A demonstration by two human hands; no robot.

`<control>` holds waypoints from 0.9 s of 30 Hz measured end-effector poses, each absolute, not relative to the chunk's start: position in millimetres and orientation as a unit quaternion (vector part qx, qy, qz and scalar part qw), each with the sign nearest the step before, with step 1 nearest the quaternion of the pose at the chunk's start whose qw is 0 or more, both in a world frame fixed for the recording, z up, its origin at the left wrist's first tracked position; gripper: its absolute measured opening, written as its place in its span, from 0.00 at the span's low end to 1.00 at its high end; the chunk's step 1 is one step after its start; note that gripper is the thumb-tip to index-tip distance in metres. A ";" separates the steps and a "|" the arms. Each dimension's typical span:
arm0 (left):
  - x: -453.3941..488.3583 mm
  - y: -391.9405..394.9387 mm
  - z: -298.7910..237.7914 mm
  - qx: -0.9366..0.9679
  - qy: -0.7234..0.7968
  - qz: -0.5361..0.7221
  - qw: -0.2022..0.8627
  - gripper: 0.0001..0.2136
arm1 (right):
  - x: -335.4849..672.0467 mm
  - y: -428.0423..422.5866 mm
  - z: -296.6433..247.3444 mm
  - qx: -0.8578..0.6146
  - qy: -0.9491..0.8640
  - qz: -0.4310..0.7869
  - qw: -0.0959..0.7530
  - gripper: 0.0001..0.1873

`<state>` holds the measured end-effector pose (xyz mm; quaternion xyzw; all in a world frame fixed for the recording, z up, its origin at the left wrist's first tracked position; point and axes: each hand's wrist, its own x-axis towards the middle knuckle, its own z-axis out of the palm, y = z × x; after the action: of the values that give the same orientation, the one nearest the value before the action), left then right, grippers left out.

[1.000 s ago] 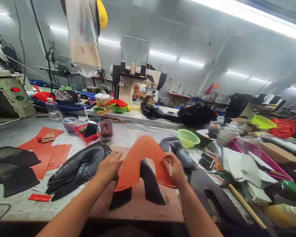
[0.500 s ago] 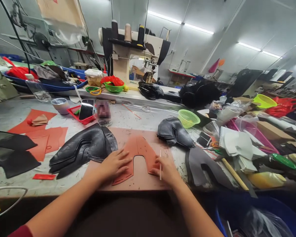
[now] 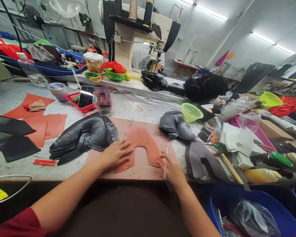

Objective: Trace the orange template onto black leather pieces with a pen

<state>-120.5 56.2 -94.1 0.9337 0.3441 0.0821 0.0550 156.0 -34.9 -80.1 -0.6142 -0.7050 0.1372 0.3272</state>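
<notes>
Fingers of the left hand (image 3: 115, 154) lie slightly spread on the left leg of a flat, orange, arch-shaped template (image 3: 140, 138), which rests on a pinkish-tan board (image 3: 123, 123) at the lower centre of the frame. The right hand (image 3: 174, 169) pinches a thin white stick (image 3: 166, 163), fingertips at the template's right leg. The template's dark marks are too small to read; pixelation hides most of a clear container (image 3: 106, 111) left of centre.

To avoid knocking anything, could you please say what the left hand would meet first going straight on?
The left hand touches the orange template; beyond that, probably the black stack at right, though depth is unclear.
</notes>
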 end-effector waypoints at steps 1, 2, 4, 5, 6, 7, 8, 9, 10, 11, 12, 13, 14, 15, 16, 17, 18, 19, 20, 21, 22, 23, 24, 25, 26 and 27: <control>-120.6 56.0 -93.7 0.934 0.344 0.082 0.056 0.19 | 154.6 -33.4 -77.7 -0.611 -0.704 0.140 0.333 0.05; -120.7 55.8 -93.2 0.934 0.344 0.081 0.056 0.19 | 152.9 -32.0 -75.3 -0.608 -0.703 0.143 0.340 0.05; -120.6 55.5 -92.5 0.935 0.342 0.078 0.054 0.19 | 148.3 -29.4 -70.7 -0.599 -0.699 0.156 0.359 0.07; -120.4 55.5 -92.3 0.936 0.340 0.077 0.052 0.19 | 145.2 -28.1 -68.4 -0.592 -0.697 0.166 0.369 0.09; -120.2 55.5 -92.1 0.937 0.337 0.077 0.049 0.19 | 141.4 -26.7 -66.1 -0.583 -0.697 0.180 0.377 0.11; -120.0 55.5 -92.1 0.938 0.335 0.079 0.046 0.19 | 136.8 -25.2 -63.9 -0.571 -0.699 0.199 0.382 0.13; -119.9 55.5 -92.1 0.939 0.332 0.083 0.041 0.19 | 131.4 -23.7 -61.7 -0.556 -0.705 0.221 0.381 0.14; -119.8 55.5 -92.0 0.940 0.328 0.087 0.037 0.19 | 125.3 -22.1 -59.8 -0.538 -0.713 0.243 0.378 0.14; -119.7 55.6 -92.0 0.941 0.324 0.092 0.032 0.18 | 118.7 -20.3 -58.2 -0.518 -0.723 0.263 0.375 0.14; -119.7 55.6 -91.9 0.942 0.320 0.095 0.028 0.18 | 111.7 -18.6 -57.1 -0.497 -0.733 0.281 0.370 0.14; -119.8 55.6 -91.9 0.944 0.316 0.097 0.023 0.18 | 104.8 -16.9 -56.6 -0.477 -0.743 0.295 0.366 0.15; -119.9 55.6 -91.8 0.945 0.312 0.097 0.019 0.18 | 98.2 -15.3 -56.7 -0.462 -0.750 0.305 0.362 0.15; -120.1 55.6 -91.9 0.946 0.309 0.096 0.017 0.18 | 92.3 -14.0 -57.3 -0.451 -0.754 0.315 0.359 0.16; -120.3 55.5 -92.1 0.947 0.307 0.094 0.016 0.18 | 87.4 -12.8 -58.3 -0.443 -0.757 0.323 0.355 0.15; -120.5 55.5 -92.5 0.947 0.306 0.093 0.017 0.19 | 83.5 -11.9 -59.6 -0.439 -0.758 0.331 0.351 0.15; -120.8 55.5 -93.0 0.948 0.305 0.093 0.018 0.19 | 80.6 -11.3 -61.1 -0.439 -0.756 0.339 0.347 0.15; -121.0 55.5 -93.7 0.948 0.305 0.094 0.020 0.19 | 78.8 -10.9 -62.7 -0.442 -0.753 0.345 0.345 0.14; -121.2 55.5 -94.5 0.947 0.305 0.096 0.021 0.19 | 77.9 -10.7 -64.1 -0.445 -0.749 0.350 0.343 0.14; -121.3 55.4 -95.3 0.947 0.306 0.099 0.022 0.19 | 77.4 -10.7 -65.4 -0.449 -0.746 0.355 0.341 0.13; -121.3 55.4 -96.0 0.946 0.306 0.102 0.022 0.19 | 77.3 -10.7 -66.3 -0.453 -0.743 0.359 0.338 0.13; -121.3 55.3 -96.7 0.946 0.307 0.105 0.022 0.19 | 77.2 -10.8 -66.9 -0.456 -0.741 0.361 0.335 0.12; -121.2 55.1 -97.2 0.945 0.308 0.108 0.023 0.19 | 77.0 -10.9 -67.0 -0.459 -0.741 0.362 0.331 0.12; -121.1 55.0 -97.6 0.944 0.311 0.110 0.024 0.19 | 76.5 -11.0 -66.7 -0.462 -0.742 0.363 0.322 0.12; -120.9 54.8 -97.7 0.942 0.314 0.110 0.025 0.19 | 75.8 -11.1 -66.0 -0.466 -0.744 0.364 0.310 0.11; -120.7 54.6 -97.7 0.942 0.317 0.110 0.028 0.19 | 74.6 -11.1 -65.2 -0.471 -0.746 0.367 0.295 0.11; -120.5 54.4 -97.3 0.941 0.319 0.107 0.030 0.19 | 73.2 -11.1 -64.2 -0.476 -0.747 0.370 0.280 0.10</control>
<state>-120.5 54.4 -97.3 0.9412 0.3190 0.1072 0.0304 73.2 -11.1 -64.2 -0.4765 -0.7470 0.3697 0.2797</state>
